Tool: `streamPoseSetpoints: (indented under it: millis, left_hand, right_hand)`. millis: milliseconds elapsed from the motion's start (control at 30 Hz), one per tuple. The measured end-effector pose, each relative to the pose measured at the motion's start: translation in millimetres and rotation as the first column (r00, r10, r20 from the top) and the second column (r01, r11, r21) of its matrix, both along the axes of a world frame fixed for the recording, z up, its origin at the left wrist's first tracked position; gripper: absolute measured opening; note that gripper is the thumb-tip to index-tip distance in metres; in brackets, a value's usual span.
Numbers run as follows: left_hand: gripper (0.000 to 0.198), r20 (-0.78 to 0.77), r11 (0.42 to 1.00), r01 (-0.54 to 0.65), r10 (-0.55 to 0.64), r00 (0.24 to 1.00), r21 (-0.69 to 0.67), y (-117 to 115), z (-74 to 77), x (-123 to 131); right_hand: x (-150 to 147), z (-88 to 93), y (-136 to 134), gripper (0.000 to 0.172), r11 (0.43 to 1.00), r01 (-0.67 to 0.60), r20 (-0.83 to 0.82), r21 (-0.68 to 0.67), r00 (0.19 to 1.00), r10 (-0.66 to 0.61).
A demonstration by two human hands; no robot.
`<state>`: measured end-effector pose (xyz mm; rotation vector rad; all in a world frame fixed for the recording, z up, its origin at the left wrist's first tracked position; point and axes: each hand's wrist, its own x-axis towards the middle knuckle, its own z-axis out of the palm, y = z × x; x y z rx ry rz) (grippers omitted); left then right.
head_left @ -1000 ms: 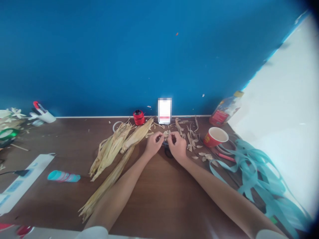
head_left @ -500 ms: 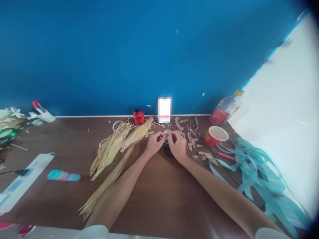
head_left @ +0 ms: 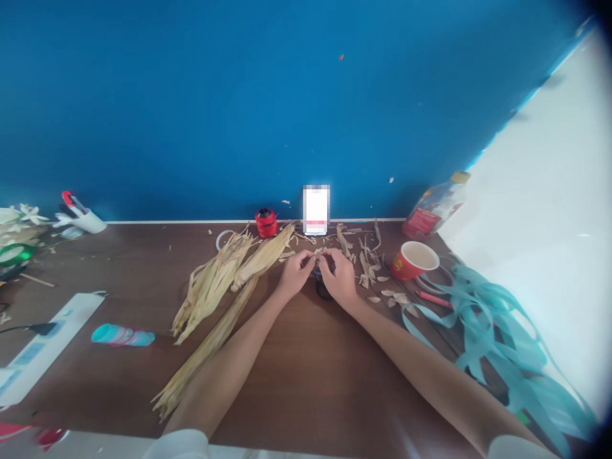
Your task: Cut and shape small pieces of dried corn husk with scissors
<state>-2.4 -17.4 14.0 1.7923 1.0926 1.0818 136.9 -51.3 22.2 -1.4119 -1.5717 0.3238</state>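
Note:
My left hand [head_left: 295,275] and my right hand [head_left: 340,278] meet at the far middle of the brown table [head_left: 296,376]. Both pinch a small piece of dried husk [head_left: 317,253] between their fingertips. A dark round object [head_left: 323,292] lies under my right hand, mostly hidden. A pile of long dried corn husks [head_left: 224,287] stretches to the left of my left hand. Small husk scraps [head_left: 370,271] lie scattered just right of my right hand.
A red paper cup [head_left: 414,260], a tilted bottle [head_left: 434,205], red-handled tool [head_left: 433,299] and teal ribbon strips [head_left: 497,331] lie on the right. A red spool [head_left: 266,223] and white card [head_left: 316,210] stand by the blue wall. Teal stacked cups [head_left: 122,335] and a power strip [head_left: 43,347] lie left.
My fingertips have drawn closer together over the small husk piece. The view has shifted slightly; nothing else has moved.

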Motion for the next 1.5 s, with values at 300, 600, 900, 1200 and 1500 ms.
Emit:
streamPoseSetpoints:
  millis: [300, 600, 900, 1200, 1500]
  left_hand:
    - [0.018, -0.048, 0.995, -0.035, 0.039, 0.998, 0.096, -4.6, 6.9, 1.0]
    - [0.022, 0.024, 0.998, -0.052, 0.052, 0.998, 0.043, -1.6, 4.5, -0.1]
    - [0.022, 0.161, 0.998, -0.031, 0.04, 0.986, -0.06, -1.5, 4.6, 0.0]
    - [0.022, 0.052, 0.998, -0.055, 0.053, 0.997, 0.022, -1.6, 7.3, -0.8]
    - [0.018, 0.004, 0.998, -0.063, 0.063, 0.998, 0.018, -0.7, 3.9, -0.4]
  right_hand:
    - [2.1, -2.1, 2.0, 0.016, 0.999, -0.02, 0.057, -0.037, 0.998, 0.023]
    - [0.5, -0.4, 1.2, 0.018, 0.998, -0.039, 0.105, -0.057, 0.993, 0.045]
    - [1.2, 1.5, 1.1, 0.019, 0.996, -0.055, 0.069, -0.069, 0.996, 0.06]
    - [0.6, 2.1, 1.2, 0.019, 0.995, -0.073, 0.053, -0.072, 0.996, 0.077]
    - [2.9, -0.9, 3.1, 0.013, 0.998, -0.031, -0.009, -0.047, 0.999, 0.03]
